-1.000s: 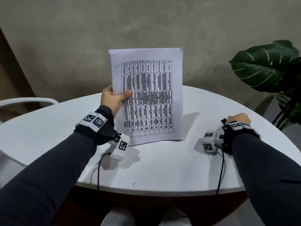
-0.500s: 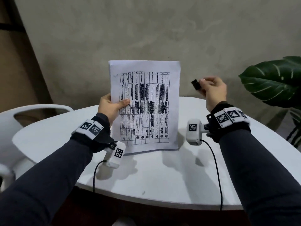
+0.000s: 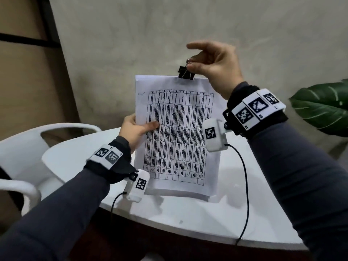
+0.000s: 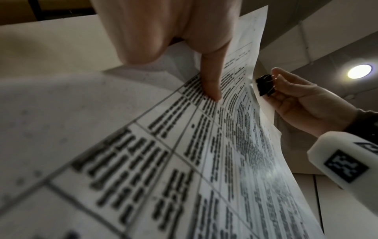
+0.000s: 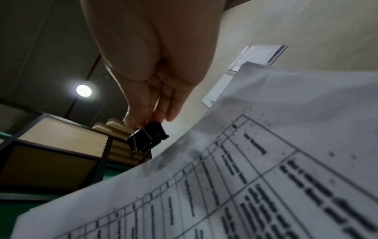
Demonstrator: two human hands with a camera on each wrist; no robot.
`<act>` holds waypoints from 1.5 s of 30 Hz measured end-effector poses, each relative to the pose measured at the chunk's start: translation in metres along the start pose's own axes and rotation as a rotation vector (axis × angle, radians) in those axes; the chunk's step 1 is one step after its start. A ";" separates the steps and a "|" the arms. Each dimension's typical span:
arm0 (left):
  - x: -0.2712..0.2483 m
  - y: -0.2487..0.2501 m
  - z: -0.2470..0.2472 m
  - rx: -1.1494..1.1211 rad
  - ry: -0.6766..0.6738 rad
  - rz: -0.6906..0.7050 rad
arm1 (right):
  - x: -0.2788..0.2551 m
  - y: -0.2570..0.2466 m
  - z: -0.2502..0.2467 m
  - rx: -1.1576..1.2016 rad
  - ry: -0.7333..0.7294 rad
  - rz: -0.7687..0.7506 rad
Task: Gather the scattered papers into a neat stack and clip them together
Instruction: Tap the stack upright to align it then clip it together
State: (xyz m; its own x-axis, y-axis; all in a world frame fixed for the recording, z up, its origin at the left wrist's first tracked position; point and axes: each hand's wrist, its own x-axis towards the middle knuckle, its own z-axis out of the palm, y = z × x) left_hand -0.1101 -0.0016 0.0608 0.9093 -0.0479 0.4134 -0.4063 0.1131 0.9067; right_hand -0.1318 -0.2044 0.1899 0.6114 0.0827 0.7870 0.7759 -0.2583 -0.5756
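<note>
The counter [image 3: 188, 219] fills the lower middle of the head view, and the stack [image 3: 177, 132] stands upright on it, bottom edge resting on the surface. At centre left, the left hand [image 3: 134, 131] grips the stack's left edge, thumb across the printed table and fingers [image 4: 141, 32] behind. That one-sided hold is the weak point: the left wrist view shows the sheets bowing, so the free right edge may fan or slip out of line.

Higher, at upper centre, the right hand [image 3: 212, 66] pinches the wire handles of the clip [image 3: 186, 72], fingers [image 5: 159, 106] clenched on them, index finger lifted clear. The clip sits right at the stack's top edge, right of its middle. Whether its mouth already straddles the paper cannot be told; in the right wrist view it appears just off the edge.

If the handles are let go early, the clip may bite only the front sheets, or snap shut beside the edge. Pressing down on the standing stack may buckle it or skid its foot along the counter. A crooked bite would lock in any misalignment.
</note>
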 end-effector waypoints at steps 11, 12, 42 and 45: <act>-0.006 0.008 0.004 0.037 -0.006 0.039 | 0.011 -0.001 -0.006 -0.168 -0.123 0.094; -0.006 0.008 0.004 0.030 -0.005 0.036 | 0.012 -0.001 -0.007 -0.212 -0.135 0.092; 0.025 0.030 0.023 -0.132 0.109 -0.039 | -0.089 0.071 -0.019 -0.278 0.311 0.326; 0.044 0.032 0.034 -0.160 0.137 -0.005 | -0.106 0.098 -0.018 -0.299 0.320 0.417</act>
State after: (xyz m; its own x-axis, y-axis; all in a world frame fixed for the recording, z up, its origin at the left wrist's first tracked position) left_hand -0.0861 -0.0337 0.1111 0.9196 0.0853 0.3835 -0.3918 0.2700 0.8795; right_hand -0.1234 -0.2555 0.0541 0.7411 -0.3656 0.5631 0.3753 -0.4698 -0.7990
